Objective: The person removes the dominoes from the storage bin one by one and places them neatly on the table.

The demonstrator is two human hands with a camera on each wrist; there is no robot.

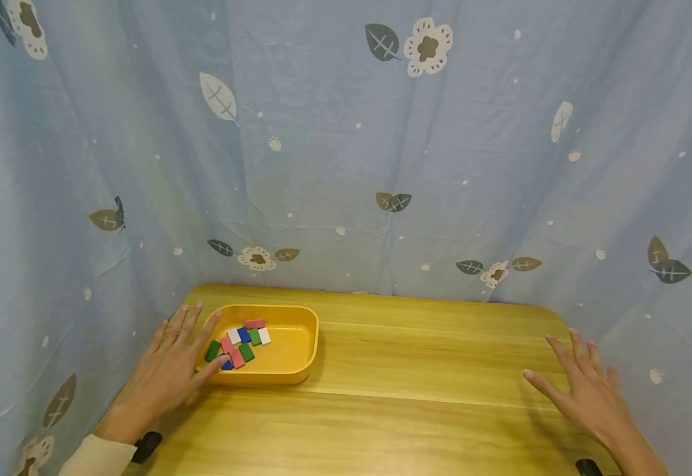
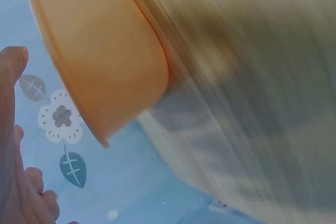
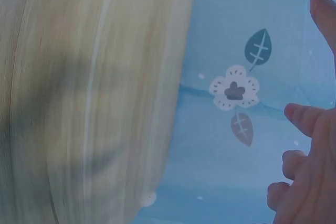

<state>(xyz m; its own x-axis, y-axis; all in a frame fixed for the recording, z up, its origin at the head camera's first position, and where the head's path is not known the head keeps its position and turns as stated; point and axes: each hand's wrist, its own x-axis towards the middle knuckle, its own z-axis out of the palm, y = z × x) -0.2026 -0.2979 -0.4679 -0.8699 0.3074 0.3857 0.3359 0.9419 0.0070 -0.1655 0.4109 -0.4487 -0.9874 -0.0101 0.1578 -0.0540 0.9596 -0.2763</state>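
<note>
A shallow yellow tray [image 1: 289, 377] stands at the left of the table, and its side wall [image 2: 121, 66] fills much of the left wrist view. Inside its left half lie several small flat blocks, among them a green block [image 1: 247, 352], a pink block [image 1: 255, 323], a white block [image 1: 264, 336] and a blue block [image 1: 243, 334]. My left hand [image 1: 170, 373], fingers spread, is at the tray's left end, with index finger and thumb overlapping the rim in the head view. Far to the right, my right hand [image 1: 590, 393] is spread over the table's right edge, holding nothing.
The wood-grain table [image 1: 417, 370] has rounded back corners. A blue curtain [image 1: 322, 165] with flowers and leaves hangs behind it and along both sides. Black wrist straps [image 1: 146, 447] show at both wrists.
</note>
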